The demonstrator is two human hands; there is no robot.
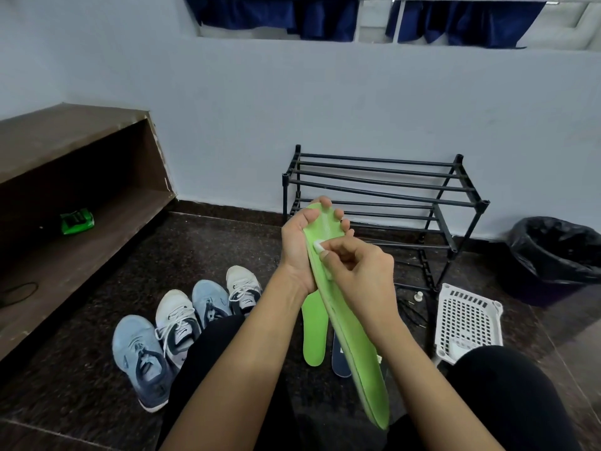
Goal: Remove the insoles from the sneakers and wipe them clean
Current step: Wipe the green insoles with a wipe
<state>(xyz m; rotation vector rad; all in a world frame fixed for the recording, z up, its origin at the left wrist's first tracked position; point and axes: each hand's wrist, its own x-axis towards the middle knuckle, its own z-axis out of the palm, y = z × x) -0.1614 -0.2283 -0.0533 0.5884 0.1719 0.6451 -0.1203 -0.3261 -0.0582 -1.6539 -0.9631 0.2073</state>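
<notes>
Held green insole [357, 353] slants from 5 o'clock up to centre, where the left hand [297, 242] curls round its toe end. Right hand [361, 268] pinches a white wipe [318, 245] against its face with curled fingers; four sneakers [175, 323] sit at 8 o'clock.

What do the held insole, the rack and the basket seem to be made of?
Insole: probably foam, matte green, thin with a paler layered edge. Rack: dark round tubes with socket joints, metal or plastic, cannot tell. Basket: white moulded plastic, judging by its perforated grid.
</notes>
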